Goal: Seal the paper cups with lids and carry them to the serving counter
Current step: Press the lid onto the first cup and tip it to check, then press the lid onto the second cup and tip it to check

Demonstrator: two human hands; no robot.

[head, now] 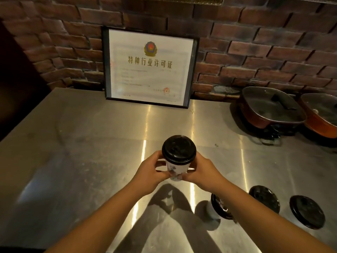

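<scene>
A white paper cup point(175, 169) with a blue pattern carries a black lid point(179, 150) and is held above the steel counter point(91, 152). My left hand point(151, 169) grips its left side and my right hand point(200, 169) grips its right side. A second lidded cup point(218, 209) stands on the counter at the lower right, partly hidden behind my right forearm. Two loose black lids point(264, 199) point(307, 211) lie flat to the right of it.
A framed certificate point(149, 67) leans against the brick wall at the back of the counter. Two reddish-brown electric pans with glass lids point(269, 106) point(321, 115) sit at the back right, with a black cord in front of them.
</scene>
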